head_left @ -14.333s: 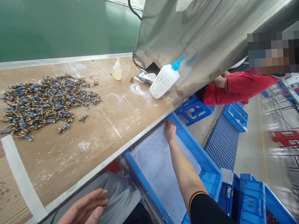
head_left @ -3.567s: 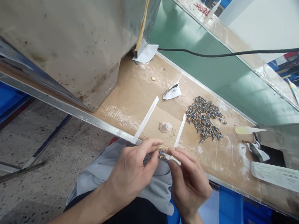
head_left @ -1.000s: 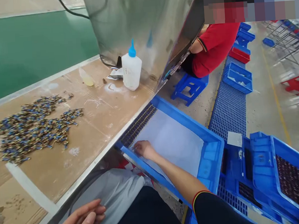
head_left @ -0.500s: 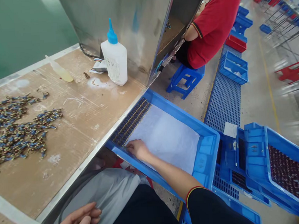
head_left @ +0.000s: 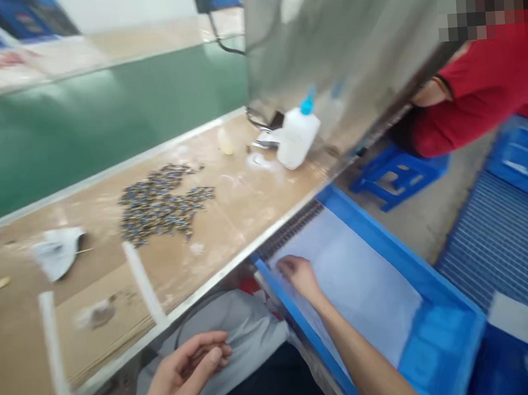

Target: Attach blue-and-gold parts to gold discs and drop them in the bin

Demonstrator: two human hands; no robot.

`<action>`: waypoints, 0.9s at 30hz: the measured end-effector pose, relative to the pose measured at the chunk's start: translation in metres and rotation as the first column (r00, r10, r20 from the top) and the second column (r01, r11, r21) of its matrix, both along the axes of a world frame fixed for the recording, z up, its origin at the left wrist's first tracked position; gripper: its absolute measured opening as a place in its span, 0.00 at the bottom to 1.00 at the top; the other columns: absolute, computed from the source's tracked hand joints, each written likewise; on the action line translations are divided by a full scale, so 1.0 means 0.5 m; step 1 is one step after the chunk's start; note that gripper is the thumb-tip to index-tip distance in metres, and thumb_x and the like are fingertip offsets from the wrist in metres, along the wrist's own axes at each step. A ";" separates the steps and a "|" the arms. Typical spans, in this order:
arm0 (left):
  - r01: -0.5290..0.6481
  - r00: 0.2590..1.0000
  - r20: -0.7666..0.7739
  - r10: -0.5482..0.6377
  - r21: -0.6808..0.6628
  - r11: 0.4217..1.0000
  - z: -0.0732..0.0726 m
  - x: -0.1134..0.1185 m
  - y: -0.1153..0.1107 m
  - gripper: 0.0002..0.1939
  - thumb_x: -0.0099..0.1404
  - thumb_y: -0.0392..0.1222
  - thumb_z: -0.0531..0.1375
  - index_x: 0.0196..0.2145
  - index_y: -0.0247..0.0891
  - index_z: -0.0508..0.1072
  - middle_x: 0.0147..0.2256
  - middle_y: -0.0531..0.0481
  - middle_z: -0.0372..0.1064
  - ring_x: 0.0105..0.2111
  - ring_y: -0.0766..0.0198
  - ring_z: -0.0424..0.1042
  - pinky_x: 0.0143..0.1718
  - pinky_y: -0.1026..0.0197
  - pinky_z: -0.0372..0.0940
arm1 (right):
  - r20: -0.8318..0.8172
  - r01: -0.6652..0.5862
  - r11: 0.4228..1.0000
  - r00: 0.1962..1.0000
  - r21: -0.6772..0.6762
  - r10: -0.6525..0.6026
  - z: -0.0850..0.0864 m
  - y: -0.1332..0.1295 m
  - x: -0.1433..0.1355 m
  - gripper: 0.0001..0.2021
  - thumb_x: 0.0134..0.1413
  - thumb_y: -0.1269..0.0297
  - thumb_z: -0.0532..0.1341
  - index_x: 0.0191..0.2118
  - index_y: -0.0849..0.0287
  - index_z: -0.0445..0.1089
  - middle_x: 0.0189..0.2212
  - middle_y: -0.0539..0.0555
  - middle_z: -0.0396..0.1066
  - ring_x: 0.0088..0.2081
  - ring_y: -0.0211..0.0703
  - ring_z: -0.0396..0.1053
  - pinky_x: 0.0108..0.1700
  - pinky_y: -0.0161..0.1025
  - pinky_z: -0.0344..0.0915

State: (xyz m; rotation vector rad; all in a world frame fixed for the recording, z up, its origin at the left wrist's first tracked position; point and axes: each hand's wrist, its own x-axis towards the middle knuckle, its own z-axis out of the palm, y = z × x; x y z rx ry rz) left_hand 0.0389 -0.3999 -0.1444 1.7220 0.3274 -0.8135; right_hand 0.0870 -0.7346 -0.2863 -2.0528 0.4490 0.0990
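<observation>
Over the left end of a white sheet [head_left: 362,269] in a blue tray [head_left: 382,232] is my right hand [head_left: 300,276], fingers drawn together in a pinch. Whatever it pinches, if anything, is hidden and blurred. Just beyond the fingertips, rows of small dark parts [head_left: 292,225] run along the tray's far left side. My left hand [head_left: 189,369] is held palm up above the grey cloth [head_left: 249,323] on my lap. Its fingers curl loosely, apart from the thumb, with nothing in them. A pile of small brass-and-blue parts [head_left: 161,207] lies on the workbench [head_left: 238,211].
A white bottle [head_left: 297,139] with a blue nozzle stands by a metal cabinet [head_left: 326,50]. Crumpled paper [head_left: 59,252] and white strips [head_left: 144,282] lie on the bench. A co-worker in a red shirt [head_left: 494,82] sits on a blue stool [head_left: 401,174] beyond the cabinet.
The view has swung left, bringing more of the bench into sight. My right hand remains at the tray's near left end, close to the rows. My left hand stays above my lap.
</observation>
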 end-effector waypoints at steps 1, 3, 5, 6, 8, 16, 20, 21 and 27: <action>-0.010 1.000 -0.004 0.010 -0.048 0.999 -0.002 -0.001 0.002 0.32 0.65 0.71 0.73 0.50 0.40 0.89 0.45 0.39 0.88 0.45 0.45 0.86 0.53 0.52 0.81 | 0.047 0.049 0.999 0.998 -0.004 -0.049 0.024 -0.006 -0.001 0.23 0.74 0.45 0.63 0.35 0.58 0.82 0.27 0.52 0.79 0.29 0.45 0.75 0.36 0.40 0.71; -0.059 0.998 0.002 0.060 -0.123 0.991 -0.005 -0.002 0.006 0.30 0.67 0.69 0.73 0.50 0.40 0.89 0.44 0.39 0.88 0.44 0.47 0.85 0.51 0.54 0.79 | 0.142 0.155 0.988 0.978 -0.005 -0.153 0.079 -0.009 0.007 0.27 0.76 0.40 0.59 0.41 0.59 0.82 0.26 0.51 0.77 0.28 0.44 0.72 0.34 0.39 0.68; -0.114 0.993 0.017 0.118 -0.165 0.980 -0.005 -0.006 0.010 0.29 0.69 0.68 0.72 0.50 0.39 0.88 0.44 0.39 0.87 0.44 0.50 0.84 0.51 0.56 0.78 | 0.258 0.201 0.979 0.944 0.040 -0.205 0.147 0.014 0.031 0.24 0.76 0.40 0.61 0.45 0.58 0.81 0.29 0.50 0.77 0.30 0.43 0.71 0.35 0.38 0.68; -0.120 0.992 0.022 0.126 -0.182 0.976 -0.003 -0.009 0.011 0.28 0.70 0.68 0.72 0.50 0.40 0.88 0.44 0.40 0.87 0.44 0.50 0.84 0.51 0.56 0.77 | 0.319 0.163 0.984 0.931 0.067 -0.176 0.182 0.037 0.051 0.21 0.76 0.42 0.63 0.46 0.57 0.81 0.31 0.50 0.78 0.32 0.43 0.73 0.37 0.38 0.69; -0.091 0.995 0.027 0.099 -0.216 0.972 0.004 -0.016 0.016 0.27 0.71 0.67 0.71 0.51 0.40 0.87 0.45 0.39 0.87 0.45 0.50 0.84 0.52 0.56 0.76 | 0.429 -0.049 0.996 0.903 0.068 0.015 0.247 0.101 0.104 0.14 0.76 0.49 0.66 0.46 0.54 0.82 0.38 0.52 0.82 0.39 0.44 0.78 0.45 0.38 0.72; -0.323 0.939 0.068 0.336 -0.158 0.933 0.038 -0.069 0.100 0.29 0.66 0.68 0.73 0.49 0.40 0.89 0.43 0.40 0.88 0.46 0.46 0.85 0.55 0.50 0.78 | 0.220 -0.448 0.716 0.745 -0.536 0.630 0.319 0.318 0.282 0.09 0.80 0.63 0.63 0.46 0.54 0.81 0.45 0.55 0.82 0.48 0.47 0.79 0.52 0.40 0.69; -0.448 0.887 0.095 0.453 -0.068 0.891 0.042 -0.110 0.170 0.30 0.63 0.71 0.73 0.47 0.42 0.90 0.43 0.40 0.88 0.46 0.44 0.86 0.55 0.50 0.80 | 0.123 -0.419 0.653 0.776 -0.631 0.618 0.320 0.341 0.290 0.09 0.76 0.59 0.68 0.41 0.56 0.79 0.39 0.56 0.80 0.42 0.49 0.76 0.47 0.42 0.66; -0.473 0.874 0.104 0.474 -0.043 0.880 0.043 -0.122 0.189 0.31 0.63 0.72 0.73 0.47 0.43 0.90 0.43 0.41 0.88 0.46 0.44 0.87 0.54 0.50 0.80 | 0.099 -0.425 0.632 0.776 -0.648 0.623 0.323 0.346 0.294 0.08 0.75 0.60 0.68 0.41 0.55 0.79 0.39 0.55 0.80 0.42 0.49 0.76 0.46 0.42 0.66; -0.624 0.771 0.263 0.580 0.126 0.772 0.099 -0.222 0.351 0.28 0.66 0.72 0.71 0.49 0.47 0.90 0.46 0.44 0.89 0.49 0.44 0.88 0.53 0.55 0.81 | 0.032 -0.516 0.540 0.703 -0.665 0.711 0.344 0.356 0.297 0.06 0.67 0.65 0.65 0.37 0.54 0.80 0.38 0.57 0.81 0.41 0.52 0.78 0.43 0.44 0.66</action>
